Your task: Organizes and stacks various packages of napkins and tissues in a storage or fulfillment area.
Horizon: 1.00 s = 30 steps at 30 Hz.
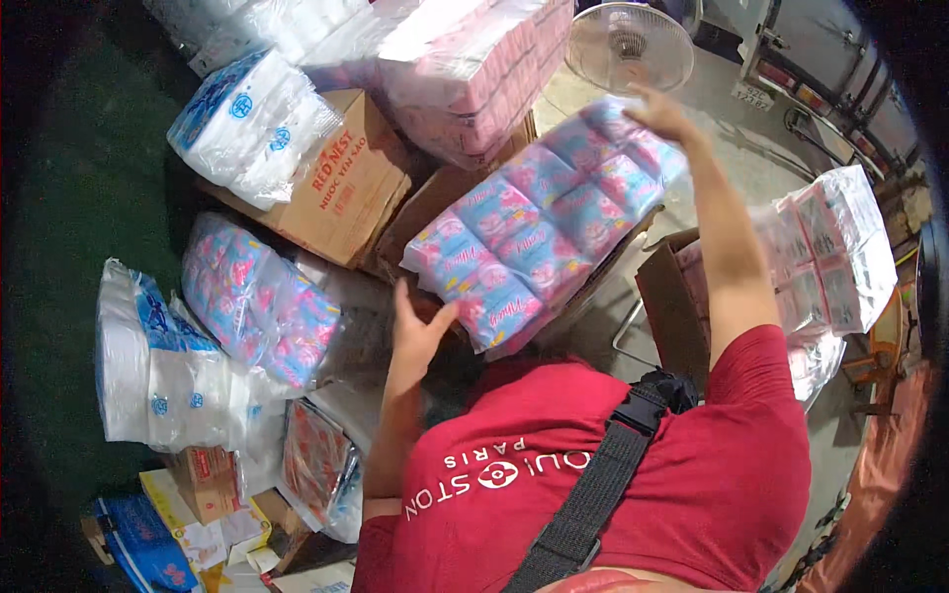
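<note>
A long, plastic-wrapped bundle of blue-and-pink tissue packs [539,217] lies tilted across the opening of a brown cardboard box, its far right end higher in the picture. My right hand [660,114] is closed round that far right end. At the near left corner, my left hand [420,331] grips the bundle with thumb and forefinger spread apart; its other fingers are partly hidden. Beneath the bundle, the inside of the open box [435,203] is mostly covered from sight.
A printed carton [341,183] carries a white wrapped bundle [247,124]. Pink packs [484,79] are stacked at the back. Another blue-and-pink bundle [259,296] rests at left, above white packs [168,366]. A filled box [682,296] stands right, and a fan [630,44] behind.
</note>
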Each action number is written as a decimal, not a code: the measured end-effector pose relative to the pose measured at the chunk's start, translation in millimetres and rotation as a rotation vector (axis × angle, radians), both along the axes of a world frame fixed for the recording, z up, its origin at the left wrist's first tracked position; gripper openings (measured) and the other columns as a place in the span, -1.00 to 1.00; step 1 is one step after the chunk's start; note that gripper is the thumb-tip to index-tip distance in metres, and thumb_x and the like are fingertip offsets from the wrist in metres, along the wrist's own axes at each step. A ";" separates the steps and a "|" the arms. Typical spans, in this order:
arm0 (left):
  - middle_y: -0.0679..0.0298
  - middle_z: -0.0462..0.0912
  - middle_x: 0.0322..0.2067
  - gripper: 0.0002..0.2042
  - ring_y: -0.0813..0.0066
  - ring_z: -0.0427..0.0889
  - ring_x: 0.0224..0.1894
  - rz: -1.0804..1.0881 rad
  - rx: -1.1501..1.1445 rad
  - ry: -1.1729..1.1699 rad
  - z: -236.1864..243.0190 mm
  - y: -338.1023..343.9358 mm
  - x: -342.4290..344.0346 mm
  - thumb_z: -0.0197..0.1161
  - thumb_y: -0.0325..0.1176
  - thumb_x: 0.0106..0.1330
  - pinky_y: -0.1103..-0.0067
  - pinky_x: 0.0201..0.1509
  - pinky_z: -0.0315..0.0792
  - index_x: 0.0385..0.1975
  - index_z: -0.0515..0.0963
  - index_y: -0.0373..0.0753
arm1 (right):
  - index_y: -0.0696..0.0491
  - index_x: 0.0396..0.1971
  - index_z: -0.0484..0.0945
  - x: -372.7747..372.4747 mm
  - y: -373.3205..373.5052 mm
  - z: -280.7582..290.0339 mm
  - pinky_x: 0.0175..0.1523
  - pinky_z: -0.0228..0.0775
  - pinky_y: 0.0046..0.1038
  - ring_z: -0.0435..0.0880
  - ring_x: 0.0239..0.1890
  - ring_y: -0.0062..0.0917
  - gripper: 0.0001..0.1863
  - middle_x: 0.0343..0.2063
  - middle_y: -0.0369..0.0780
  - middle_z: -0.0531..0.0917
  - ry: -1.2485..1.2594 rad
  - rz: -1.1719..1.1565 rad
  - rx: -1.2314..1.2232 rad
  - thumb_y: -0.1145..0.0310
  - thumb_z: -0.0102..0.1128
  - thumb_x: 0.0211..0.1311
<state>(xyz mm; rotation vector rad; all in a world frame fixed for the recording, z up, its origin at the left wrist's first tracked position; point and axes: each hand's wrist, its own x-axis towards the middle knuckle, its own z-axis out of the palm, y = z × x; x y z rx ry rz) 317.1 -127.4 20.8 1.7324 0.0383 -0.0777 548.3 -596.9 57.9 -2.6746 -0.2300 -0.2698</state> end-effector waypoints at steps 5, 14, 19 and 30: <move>-0.13 0.26 0.06 -0.24 0.02 0.29 0.11 0.162 0.741 -0.583 26.3 -7.2 15.0 0.33 -0.25 0.07 0.36 0.16 0.21 0.21 0.04 -0.37 | -0.40 0.26 0.05 -22.0 50.0 -49.6 0.24 -0.15 0.14 0.00 0.31 -0.07 -0.09 0.31 -0.15 0.02 0.107 -0.266 -0.242 -0.53 -0.19 -0.14; -0.10 -0.20 0.30 -0.32 -0.24 -0.33 0.32 -0.221 1.256 -0.597 40.1 -91.7 49.0 -0.06 0.28 0.14 -0.30 0.09 -0.49 0.25 0.14 0.13 | -0.32 0.25 0.12 -31.1 55.6 -45.5 0.22 -0.01 0.05 0.10 0.29 -0.14 -0.11 0.27 -0.14 0.13 0.052 -0.301 -0.251 -0.49 -0.15 -0.10; 0.05 -0.22 0.33 -0.30 -0.14 -0.37 0.35 -0.350 1.351 -0.441 26.1 -92.9 56.4 -0.13 0.33 0.13 -0.26 0.12 -0.56 0.28 0.05 0.22 | -0.39 0.24 0.11 -32.7 59.0 -45.9 0.21 -0.08 0.14 0.04 0.31 -0.15 -0.10 0.30 -0.18 0.06 0.060 -0.319 -0.211 -0.53 -0.18 -0.14; 0.11 -0.20 0.34 -0.27 -0.10 -0.30 0.35 -0.308 1.335 -0.406 20.9 -95.4 56.0 -0.13 0.37 0.09 -0.24 0.15 -0.52 0.29 -0.05 0.31 | -0.33 0.23 0.16 -34.2 65.1 -39.8 0.24 -0.04 0.02 0.08 0.30 -0.20 -0.11 0.27 -0.17 0.13 0.023 -0.354 -0.209 -0.49 -0.11 -0.13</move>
